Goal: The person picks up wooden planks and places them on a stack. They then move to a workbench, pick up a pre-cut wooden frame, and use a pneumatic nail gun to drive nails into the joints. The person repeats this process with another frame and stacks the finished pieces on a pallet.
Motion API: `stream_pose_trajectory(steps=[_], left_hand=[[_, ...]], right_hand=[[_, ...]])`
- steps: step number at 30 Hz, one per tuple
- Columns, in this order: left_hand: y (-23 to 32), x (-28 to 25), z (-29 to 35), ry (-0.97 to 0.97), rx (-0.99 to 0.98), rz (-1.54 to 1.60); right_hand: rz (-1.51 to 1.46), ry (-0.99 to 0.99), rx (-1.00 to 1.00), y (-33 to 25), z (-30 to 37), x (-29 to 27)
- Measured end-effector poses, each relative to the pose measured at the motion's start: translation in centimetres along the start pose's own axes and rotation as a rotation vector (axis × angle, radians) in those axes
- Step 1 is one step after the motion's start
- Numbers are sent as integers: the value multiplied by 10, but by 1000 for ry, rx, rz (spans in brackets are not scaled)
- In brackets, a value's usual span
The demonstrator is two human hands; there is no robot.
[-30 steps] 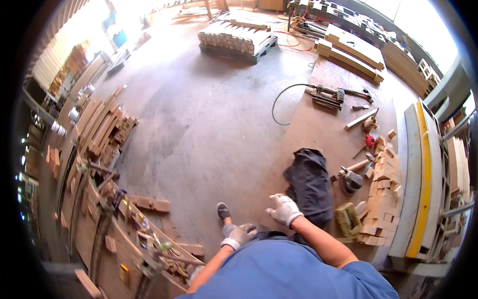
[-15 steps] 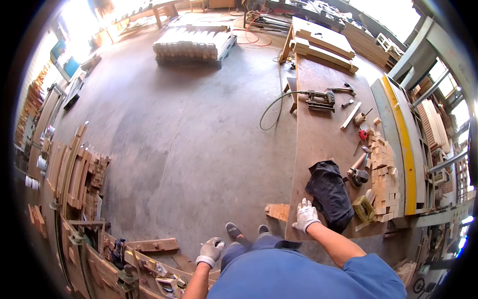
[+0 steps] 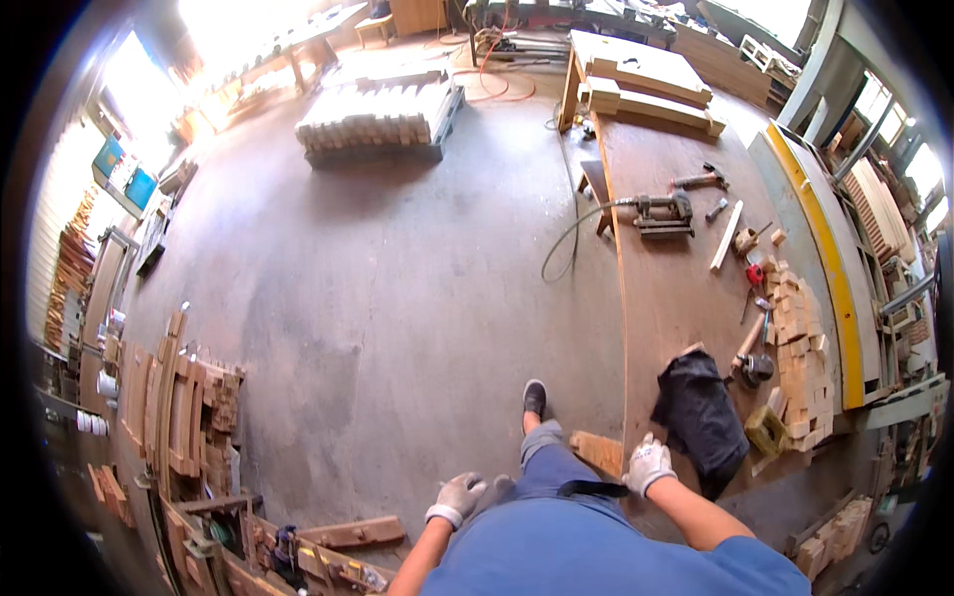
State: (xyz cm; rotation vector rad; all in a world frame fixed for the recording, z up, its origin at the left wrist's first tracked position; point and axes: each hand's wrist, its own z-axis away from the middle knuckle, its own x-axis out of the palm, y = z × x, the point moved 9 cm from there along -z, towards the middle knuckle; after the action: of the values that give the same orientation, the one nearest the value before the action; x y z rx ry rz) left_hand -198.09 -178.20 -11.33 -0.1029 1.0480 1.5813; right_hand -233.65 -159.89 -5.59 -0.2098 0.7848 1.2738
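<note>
Black cloth (image 3: 701,412) bunched on near end of brown worktable (image 3: 666,288). Right hand (image 3: 649,464), gloved, just left of cloth at table edge; fingers loosely extended, cannot tell if touching tabletop. Left hand (image 3: 459,495), gloved, well apart from right, over floor (image 3: 397,308); fingers partly curled, cannot tell how tightly. Wood piece (image 3: 596,452) near right hand. Nail gun (image 3: 664,215) farther up table, hammer (image 3: 694,182) beyond.

Daylight glare bleaching the upper-left opening (image 3: 238,32), soft shadows on the floor (image 3: 447,298), bent edges, blackened corners
</note>
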Motion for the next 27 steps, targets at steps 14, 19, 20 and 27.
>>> stream_pose_trajectory(steps=[14,19,20,27], left_hand=[[-147,-31,-114,105,-279,272],[-174,-31,-189,181,-463,361],[-169,-37,-205,154,-390,393],[-182,-107,-332,-20,-429,44]], right_hand=[[-500,98,-313,-7,-158,-300],[-453,86,-388,-25,-211,-340],[-443,37,-383,-28,-223,-341],[-484,-65,-312,-32,-308,-379]])
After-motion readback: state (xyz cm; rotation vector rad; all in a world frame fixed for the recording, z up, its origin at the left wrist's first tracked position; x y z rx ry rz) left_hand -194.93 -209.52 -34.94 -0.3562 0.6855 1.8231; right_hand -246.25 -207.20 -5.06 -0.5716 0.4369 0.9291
